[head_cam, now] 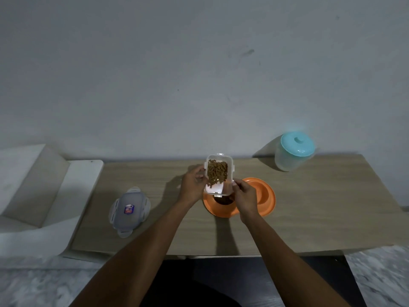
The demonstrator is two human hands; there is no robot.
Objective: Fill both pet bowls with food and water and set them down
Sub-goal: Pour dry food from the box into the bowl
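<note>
An orange double pet bowl [263, 196] rests on the wooden table [309, 207]. Its left well holds brown kibble [223, 200]; the right well looks empty. I hold a clear plastic food container [218, 173] of kibble tilted toward me over the left well. My left hand [193, 182] grips its left side and my right hand [244, 196] grips its near right corner. The container's lid [129, 210] lies flat on the table to the left. A translucent jug with a turquoise lid [294, 151] stands at the back right.
A white sofa or cushioned seat [44, 196] abuts the table's left end. A grey wall runs directly behind the table. The table's front edge sits close to my body, with patterned floor on both sides.
</note>
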